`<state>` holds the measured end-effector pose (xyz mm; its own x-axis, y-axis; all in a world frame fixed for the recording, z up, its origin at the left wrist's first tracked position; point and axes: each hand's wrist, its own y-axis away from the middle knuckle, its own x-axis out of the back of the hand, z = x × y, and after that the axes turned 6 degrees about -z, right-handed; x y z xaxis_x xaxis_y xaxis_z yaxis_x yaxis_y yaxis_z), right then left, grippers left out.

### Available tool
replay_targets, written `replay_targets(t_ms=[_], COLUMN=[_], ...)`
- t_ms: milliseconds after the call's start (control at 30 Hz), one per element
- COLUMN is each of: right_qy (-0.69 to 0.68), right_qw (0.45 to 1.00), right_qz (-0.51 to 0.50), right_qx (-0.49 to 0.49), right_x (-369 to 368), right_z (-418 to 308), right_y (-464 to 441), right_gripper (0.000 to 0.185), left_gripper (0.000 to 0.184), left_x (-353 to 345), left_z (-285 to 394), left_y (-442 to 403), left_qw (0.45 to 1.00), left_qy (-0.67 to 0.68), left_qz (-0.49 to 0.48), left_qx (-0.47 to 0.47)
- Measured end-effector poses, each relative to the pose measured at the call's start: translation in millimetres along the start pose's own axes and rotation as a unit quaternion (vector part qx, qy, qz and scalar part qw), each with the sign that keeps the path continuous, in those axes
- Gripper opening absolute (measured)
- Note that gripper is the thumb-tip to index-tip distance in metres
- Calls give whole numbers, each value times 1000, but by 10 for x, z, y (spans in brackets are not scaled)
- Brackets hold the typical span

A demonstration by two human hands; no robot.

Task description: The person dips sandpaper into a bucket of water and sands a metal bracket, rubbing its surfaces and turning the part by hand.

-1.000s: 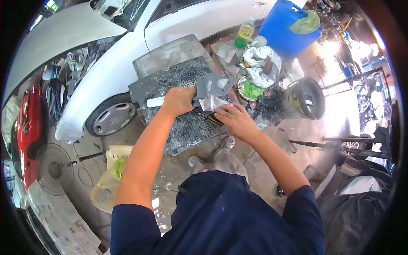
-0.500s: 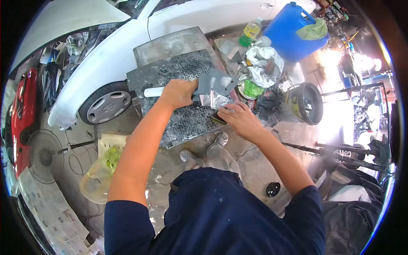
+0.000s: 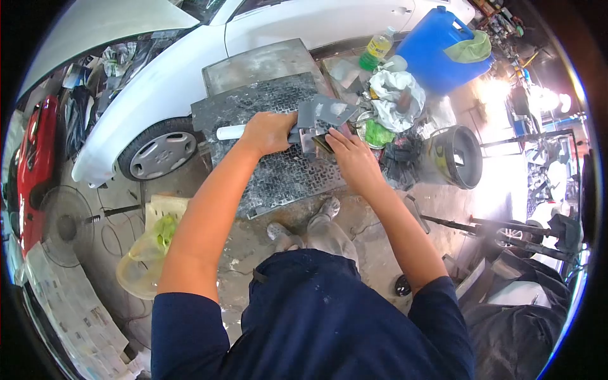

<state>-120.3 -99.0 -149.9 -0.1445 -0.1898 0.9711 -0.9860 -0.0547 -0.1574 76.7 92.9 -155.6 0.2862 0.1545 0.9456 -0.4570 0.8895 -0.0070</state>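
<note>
Across the top of the frame I have the white car (image 3: 316, 24), its front wheel (image 3: 158, 156) at center left. Beside it, in the middle, lies the dark textured tabletop (image 3: 275, 183), dusted with pale residue. Toward the upper right I see the blue jerrycan (image 3: 430, 57), a green cloth (image 3: 470, 49) draped over its side, and below it the grey bucket (image 3: 440, 152). Between jerrycan and tabletop sit the crumpled white cloth (image 3: 384, 94) and, just above it, a bottle of green liquid (image 3: 376, 50). Over the tabletop's right half, my left hand (image 3: 269, 134) has its fingers curled closed around the white handle (image 3: 230, 132), whose end sticks out on the left; grey flat sheets (image 3: 326, 111) show just past the knuckles. My right hand (image 3: 356, 163) comes in from the right, fingers bent and nearly closed on the small dark block (image 3: 322, 144), just below those sheets. I can't tell whether handle and sheets are joined.
</note>
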Motion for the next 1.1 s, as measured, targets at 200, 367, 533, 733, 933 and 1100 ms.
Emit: replay_targets(t_ms=[200,367,533,733,933,1100], right_qy=[-10,50,164,227,240,211], right_qw=[993,992,979,963,956,957], right_qz=[-112,-80,-91,-134,-162,-197], right_qx=[33,86,82,54,38,35], right_x=[-134,-88,-293,-196,-262,-187], right_z=[-216,-96,11,-368,-297,-312], right_y=[-165,-151,-364,-174,-421,-459], right_gripper=[50,51,48,49,48,45], left_gripper=[36,33,30,27,26,29], left_x=[-24,-35,-35,-25,75,63], left_z=[-30,-17,-9,-12,18,17], left_y=[-14,19,24,35,-6,28], left_qw=[1000,1000,1000,1000,999,999], left_qy=[0,5,12,25,19,12], left_qz=[0,8,12,-9,-35,-48], left_qx=[5,3,2,16,21,20])
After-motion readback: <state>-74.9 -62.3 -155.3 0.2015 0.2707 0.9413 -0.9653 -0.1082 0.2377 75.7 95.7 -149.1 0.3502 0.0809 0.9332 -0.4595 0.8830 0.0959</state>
